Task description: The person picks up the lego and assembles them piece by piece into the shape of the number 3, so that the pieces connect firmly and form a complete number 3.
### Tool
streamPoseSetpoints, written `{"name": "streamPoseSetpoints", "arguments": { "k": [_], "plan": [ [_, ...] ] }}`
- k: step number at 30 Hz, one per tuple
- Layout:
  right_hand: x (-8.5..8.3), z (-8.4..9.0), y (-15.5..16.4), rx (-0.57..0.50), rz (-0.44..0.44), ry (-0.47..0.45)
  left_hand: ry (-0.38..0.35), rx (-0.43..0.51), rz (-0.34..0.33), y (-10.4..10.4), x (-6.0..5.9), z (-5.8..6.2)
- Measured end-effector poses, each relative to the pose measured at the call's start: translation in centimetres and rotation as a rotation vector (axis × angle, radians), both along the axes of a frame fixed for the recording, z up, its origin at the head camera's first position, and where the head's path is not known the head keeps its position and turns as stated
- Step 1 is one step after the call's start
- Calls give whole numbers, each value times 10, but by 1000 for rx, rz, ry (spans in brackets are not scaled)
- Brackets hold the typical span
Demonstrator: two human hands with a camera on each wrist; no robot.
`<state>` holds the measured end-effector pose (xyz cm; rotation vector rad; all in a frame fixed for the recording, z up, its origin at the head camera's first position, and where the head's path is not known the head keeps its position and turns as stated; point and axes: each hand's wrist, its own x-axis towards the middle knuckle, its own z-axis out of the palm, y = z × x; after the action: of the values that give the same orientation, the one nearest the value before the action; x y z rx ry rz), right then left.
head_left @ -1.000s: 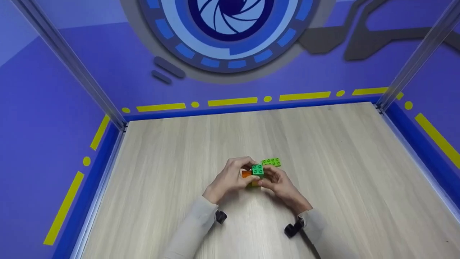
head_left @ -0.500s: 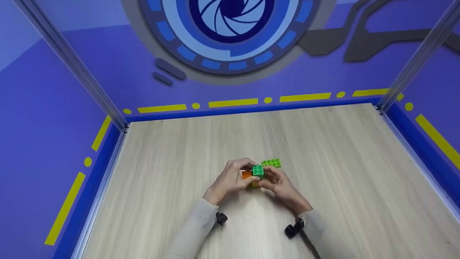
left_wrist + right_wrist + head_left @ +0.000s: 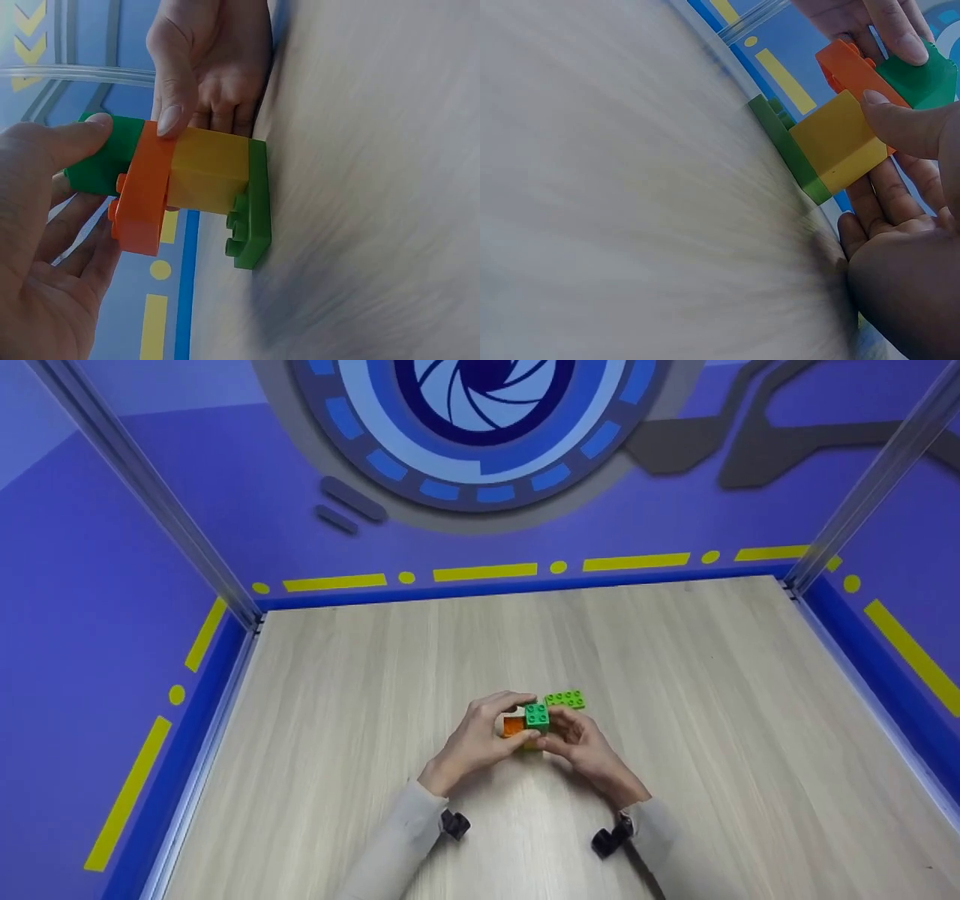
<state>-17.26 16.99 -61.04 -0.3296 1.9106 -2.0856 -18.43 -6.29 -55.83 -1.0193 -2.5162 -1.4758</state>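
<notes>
Both hands hold a small stack of toy building bricks near the middle of the table. In the left wrist view it runs from a green plate (image 3: 259, 202) at the base through a yellow brick (image 3: 210, 172) and an orange brick (image 3: 146, 202) to a dark green brick (image 3: 112, 161). My left hand (image 3: 476, 739) pinches the dark green brick between thumb and fingers; the orange one juts out beneath it, studs bare. Across from it my right hand (image 3: 589, 746) grips the stack, its thumb (image 3: 900, 124) where yellow and orange meet.
A loose lime green plate (image 3: 566, 700) with studs up lies on the wooden table (image 3: 360, 697), just beyond the right fingers. Blue-purple printed panels (image 3: 187, 510) with metal corner posts stand round the table's back and sides.
My left wrist has drifted slightly left, and a little more of the orange brick shows under the left hand. The right hand and the loose plate look unchanged.
</notes>
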Motion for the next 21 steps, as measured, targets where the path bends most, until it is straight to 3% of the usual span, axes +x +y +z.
{"name": "streamPoseSetpoints", "arguments": {
  "k": [8, 21],
  "plan": [
    [-2, 2, 1, 31, 29, 24, -33, 36, 41, -8, 2, -4],
    [3, 5, 4, 112, 36, 83, -129, 88, 95, -11, 9, -26]
  ]
}}
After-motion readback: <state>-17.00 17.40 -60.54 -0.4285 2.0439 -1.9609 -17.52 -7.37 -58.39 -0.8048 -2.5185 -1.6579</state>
